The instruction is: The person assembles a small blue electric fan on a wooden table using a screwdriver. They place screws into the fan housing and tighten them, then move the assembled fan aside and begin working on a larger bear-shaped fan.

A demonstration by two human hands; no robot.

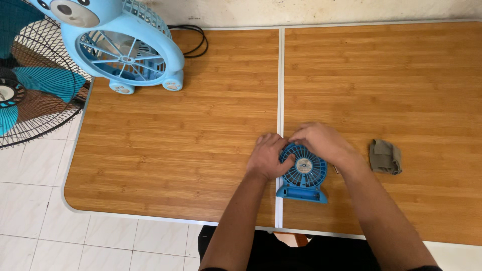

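Far left, off the bench: a large pedestal fan (20, 85) with teal blades behind a black wire cage, standing over the tiled floor (35, 190). Beside it, on the bench's far left corner, a pale blue animal-shaped fan (125, 47), upright, black cord (196, 42) looping behind it toward the wall.

Bench (175, 150): wood-grain top, two panels joined by a pale seam (280, 90) running away from the person. Wide open surface on both panels.

Small blue fan (303, 173): lies just right of the seam, near the bench's near edge. Long axis runs near-to-far; round grille toward the far side, rectangular base toward the person. It appears to be lying back rather than standing, though the overhead view makes the tilt hard to judge.

Left hand (267, 155): straddles the seam, grip closed on the grille's left rim, thumb across the front face.

Right hand (324, 143): over the grille's upper right rim, fingers curled onto it; grip grasping the fan from that side. Both hands are equally close, one on each side of the round head; base is free.

Right of the right wrist, a small metallic item (335, 169), too small to identify. Further right, a crumpled grey-green cloth (385, 156), apart from the fan. Open room beyond it to the right.
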